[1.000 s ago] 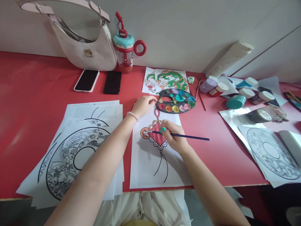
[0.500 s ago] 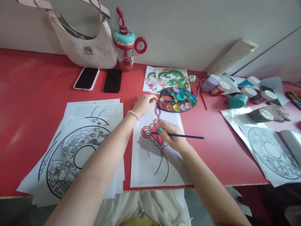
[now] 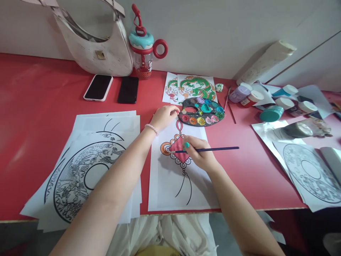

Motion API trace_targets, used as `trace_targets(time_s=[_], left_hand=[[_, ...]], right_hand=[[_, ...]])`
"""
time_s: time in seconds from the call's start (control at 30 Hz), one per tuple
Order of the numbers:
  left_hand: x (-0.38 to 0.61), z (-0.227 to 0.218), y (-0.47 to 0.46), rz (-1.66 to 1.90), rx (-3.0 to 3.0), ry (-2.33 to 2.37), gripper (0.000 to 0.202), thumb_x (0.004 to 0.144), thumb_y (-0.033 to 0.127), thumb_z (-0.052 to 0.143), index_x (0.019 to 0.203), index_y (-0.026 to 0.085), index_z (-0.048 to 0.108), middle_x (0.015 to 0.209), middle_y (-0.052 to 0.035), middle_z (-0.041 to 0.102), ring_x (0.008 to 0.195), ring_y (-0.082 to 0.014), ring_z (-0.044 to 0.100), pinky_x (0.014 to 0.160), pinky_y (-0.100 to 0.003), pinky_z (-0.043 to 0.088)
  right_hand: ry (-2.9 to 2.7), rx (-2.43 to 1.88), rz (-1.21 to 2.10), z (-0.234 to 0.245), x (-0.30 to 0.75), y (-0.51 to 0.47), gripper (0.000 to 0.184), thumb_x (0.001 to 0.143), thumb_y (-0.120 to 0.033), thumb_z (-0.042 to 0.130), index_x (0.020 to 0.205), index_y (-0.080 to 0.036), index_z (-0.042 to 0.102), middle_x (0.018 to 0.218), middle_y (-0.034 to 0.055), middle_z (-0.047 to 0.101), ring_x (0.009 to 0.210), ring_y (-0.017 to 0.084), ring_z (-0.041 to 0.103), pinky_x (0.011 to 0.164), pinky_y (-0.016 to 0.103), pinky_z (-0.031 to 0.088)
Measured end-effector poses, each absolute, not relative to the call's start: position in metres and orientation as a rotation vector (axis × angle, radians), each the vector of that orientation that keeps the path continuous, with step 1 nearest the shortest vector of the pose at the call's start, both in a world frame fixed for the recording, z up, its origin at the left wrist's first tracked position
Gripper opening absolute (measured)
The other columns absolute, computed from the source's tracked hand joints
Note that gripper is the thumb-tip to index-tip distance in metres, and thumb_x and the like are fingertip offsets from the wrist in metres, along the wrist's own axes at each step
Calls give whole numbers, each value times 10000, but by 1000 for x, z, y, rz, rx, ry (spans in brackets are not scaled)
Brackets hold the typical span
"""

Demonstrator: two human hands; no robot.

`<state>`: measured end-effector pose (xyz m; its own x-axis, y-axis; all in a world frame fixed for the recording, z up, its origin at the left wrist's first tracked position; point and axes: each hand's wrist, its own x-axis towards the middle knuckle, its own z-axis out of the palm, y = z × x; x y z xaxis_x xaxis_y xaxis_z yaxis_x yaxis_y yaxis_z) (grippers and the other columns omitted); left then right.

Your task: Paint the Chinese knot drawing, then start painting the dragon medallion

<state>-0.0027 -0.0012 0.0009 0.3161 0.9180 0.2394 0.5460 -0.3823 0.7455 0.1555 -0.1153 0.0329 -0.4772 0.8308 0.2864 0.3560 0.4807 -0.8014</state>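
Observation:
In my right hand point(image 3: 201, 151) is a slim dark-blue paintbrush point(image 3: 221, 149), closed between thumb and fingers, with its light tip over the orange loop of a printed knot drawing point(image 3: 163, 188). The drawing has a red diamond in the middle, a red loop on top and unpainted loops below. My left hand point(image 3: 165, 118) rests on the sheet's upper left part with its fingers curled. Its fingertips meet the left edge of the black paint palette point(image 3: 204, 116); whether they grip it is hidden. Several colours fill the palette's wells.
Behind the palette lie painted dragon pictures point(image 3: 199, 87). Paint jars point(image 3: 271, 113) and a thin brush point(image 3: 232, 113) are on the right. Printed sheets point(image 3: 128, 124) lie left, with a white phone point(image 3: 98, 87), a black phone point(image 3: 128, 90), a handbag point(image 3: 93, 57) and a cup point(image 3: 142, 58) behind.
My right hand has shifted slightly right and the brush with it, its tip moving from inside the orange loop toward that loop's lower right side. My left hand stays by the palette.

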Motion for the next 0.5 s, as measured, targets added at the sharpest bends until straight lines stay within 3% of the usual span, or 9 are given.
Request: trace_targets(time_s=[0.5], left_hand=[[-3, -1, -1, 914, 2059, 1283, 210, 845, 195, 447, 895, 195, 651, 889, -27, 698, 813, -154, 624, 733, -267, 468]], right_hand=[[-1950, -1100, 864, 32, 156, -113, 304, 896, -293, 394, 613, -205, 329, 573, -20, 392, 532, 99, 353, 508, 260, 284]])
